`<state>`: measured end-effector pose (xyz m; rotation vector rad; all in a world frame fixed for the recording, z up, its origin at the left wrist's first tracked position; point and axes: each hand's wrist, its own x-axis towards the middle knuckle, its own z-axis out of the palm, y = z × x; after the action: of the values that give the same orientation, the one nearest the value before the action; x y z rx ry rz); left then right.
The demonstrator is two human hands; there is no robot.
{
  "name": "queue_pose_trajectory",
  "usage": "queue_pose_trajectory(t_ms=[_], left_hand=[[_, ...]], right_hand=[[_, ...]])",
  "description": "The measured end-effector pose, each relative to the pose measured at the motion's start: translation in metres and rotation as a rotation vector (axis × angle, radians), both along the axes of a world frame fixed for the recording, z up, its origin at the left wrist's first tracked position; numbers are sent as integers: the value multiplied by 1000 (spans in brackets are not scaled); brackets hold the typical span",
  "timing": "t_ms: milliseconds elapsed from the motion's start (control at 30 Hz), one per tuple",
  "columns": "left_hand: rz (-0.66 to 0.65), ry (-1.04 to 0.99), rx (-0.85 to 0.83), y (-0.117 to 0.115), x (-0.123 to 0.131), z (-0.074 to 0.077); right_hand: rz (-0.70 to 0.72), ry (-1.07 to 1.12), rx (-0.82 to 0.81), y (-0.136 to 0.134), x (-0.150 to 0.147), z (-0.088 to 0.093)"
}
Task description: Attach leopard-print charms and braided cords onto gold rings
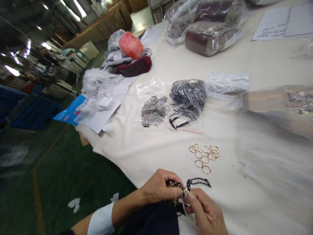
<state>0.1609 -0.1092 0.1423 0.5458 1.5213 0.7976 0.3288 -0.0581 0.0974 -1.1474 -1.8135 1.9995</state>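
Note:
At the table's near edge my left hand [160, 187] grips a small leopard-print piece [174, 185] lying on dark fabric [156, 218]. My right hand [207, 212] pinches a small gold ring [186, 190] at that piece, where a dark striped cord loop [199, 181] hangs off. Just beyond my hands, several loose gold rings [205, 156] lie on the white table [244, 65].
Clear bags hold dark cords [189, 96] and grey metal parts [153, 111] mid-table. Bagged maroon items [210, 36] sit at the back, papers [283, 23] at the far right. A blurred clear bag [276, 137] fills the right side. Green floor [61, 169] lies left.

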Motion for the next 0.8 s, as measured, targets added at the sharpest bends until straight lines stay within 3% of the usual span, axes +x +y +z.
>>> queue_pose_trajectory(t_ms=[400,800], left_hand=[[-169,249,156,5,6,14],[-483,563,266,7,-1,16]], right_hand=[[-60,35,132,-3,1,6],[75,2,15,0,5,0]])
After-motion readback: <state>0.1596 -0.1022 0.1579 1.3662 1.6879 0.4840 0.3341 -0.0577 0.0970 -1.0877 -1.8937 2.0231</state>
